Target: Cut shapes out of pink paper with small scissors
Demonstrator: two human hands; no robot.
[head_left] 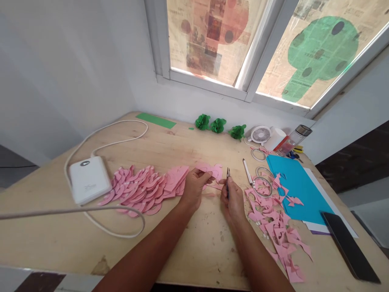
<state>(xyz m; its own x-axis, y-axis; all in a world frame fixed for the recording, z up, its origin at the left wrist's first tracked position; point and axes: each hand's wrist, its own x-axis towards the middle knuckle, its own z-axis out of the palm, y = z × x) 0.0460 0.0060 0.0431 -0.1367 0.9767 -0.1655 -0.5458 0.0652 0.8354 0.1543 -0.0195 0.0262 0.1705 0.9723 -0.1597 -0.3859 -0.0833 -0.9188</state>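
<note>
My left hand [194, 187] pinches a piece of pink paper [216, 172] with curved outlines on it, near the middle of the table. Just to its right, my right hand [234, 198] is closed around a small pair of scissors [228, 178], blades pointing up and away from me. The blades are close to the paper's right edge; whether they touch it I cannot tell. Beside my left hand lie folded pink paper [176, 177] and a heap of cut pink paper shapes [142, 188]. Pink paper scraps [278, 231] are scattered right of my right hand.
A white power bank [90, 180] with a looping cable lies left. Green paper flowers [218, 125] and a small fan [260, 134] line the back. To the right are a pen [247, 171], tape rings [262, 187], blue paper [304, 190], a bottle [294, 140] and a phone [351, 247].
</note>
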